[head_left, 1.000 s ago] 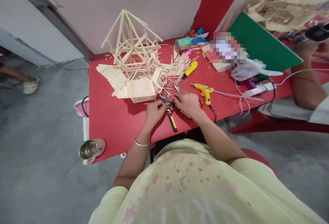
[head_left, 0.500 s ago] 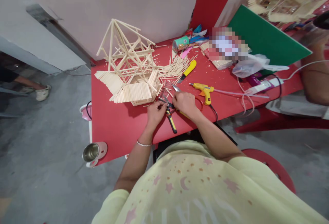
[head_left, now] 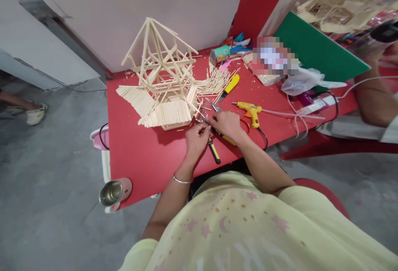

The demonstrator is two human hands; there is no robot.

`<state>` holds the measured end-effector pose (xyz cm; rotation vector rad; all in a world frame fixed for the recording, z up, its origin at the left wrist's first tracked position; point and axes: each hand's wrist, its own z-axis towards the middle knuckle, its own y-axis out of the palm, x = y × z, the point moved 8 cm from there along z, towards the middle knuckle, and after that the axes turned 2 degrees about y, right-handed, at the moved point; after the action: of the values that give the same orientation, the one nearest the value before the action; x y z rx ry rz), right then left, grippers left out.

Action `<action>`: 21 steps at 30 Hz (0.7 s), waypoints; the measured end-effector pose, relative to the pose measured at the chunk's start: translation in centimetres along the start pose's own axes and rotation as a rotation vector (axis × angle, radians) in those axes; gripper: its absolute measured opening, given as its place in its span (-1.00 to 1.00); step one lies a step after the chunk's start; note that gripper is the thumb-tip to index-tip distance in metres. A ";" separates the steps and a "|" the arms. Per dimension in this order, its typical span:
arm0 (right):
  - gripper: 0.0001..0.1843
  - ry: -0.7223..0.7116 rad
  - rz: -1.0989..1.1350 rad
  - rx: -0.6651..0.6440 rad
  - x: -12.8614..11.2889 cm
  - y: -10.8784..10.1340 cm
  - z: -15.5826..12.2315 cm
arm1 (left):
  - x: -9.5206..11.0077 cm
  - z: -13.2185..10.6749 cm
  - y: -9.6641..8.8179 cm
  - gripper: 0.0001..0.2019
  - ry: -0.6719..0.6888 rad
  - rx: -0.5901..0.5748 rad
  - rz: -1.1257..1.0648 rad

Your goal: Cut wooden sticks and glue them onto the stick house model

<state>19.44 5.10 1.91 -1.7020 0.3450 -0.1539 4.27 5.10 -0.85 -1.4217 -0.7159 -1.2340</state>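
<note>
My left hand is closed in a pinch in front of the stick model. What its fingertips hold is too small to make out. Close beside it, my right hand has its fingers curled and pressed together near the left fingertips; anything in them is hidden. Black-and-yellow handled pliers lie partly beneath my hands. From under the right hand stick out a pointed metal tip and another yellow handle. A model house of thin wooden sticks, with an open roof frame, stands just beyond my left hand.
Right of my hands lies a yellow glue gun. Loose sticks and a yellow utility knife are behind. A metal cup sits at the red table's near left corner. Another person's arm is at right.
The camera view has shifted slightly. My hands stay close together, and the left now covers more of the pliers' head.
</note>
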 end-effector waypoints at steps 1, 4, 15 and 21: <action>-0.43 0.003 0.006 0.021 -0.1 -0.2 0.5 | 0.2 -0.1 -0.1 -0.79 -0.005 0.009 -0.031; -0.53 -0.007 0.032 0.080 -0.4 -0.8 2.5 | 0.7 -0.2 -0.1 -0.81 -0.038 0.009 -0.143; -0.57 -0.008 0.060 0.084 -0.3 0.6 4.8 | -0.4 0.0 1.1 -0.82 -0.100 -0.054 -0.279; -0.72 -0.268 0.567 0.142 0.8 -1.9 0.6 | -2.0 0.2 0.5 -0.71 -0.274 0.081 -0.485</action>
<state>20.61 5.64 3.65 -1.4039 0.5842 0.4522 4.23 5.57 -2.86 -1.4089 -1.3439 -1.3653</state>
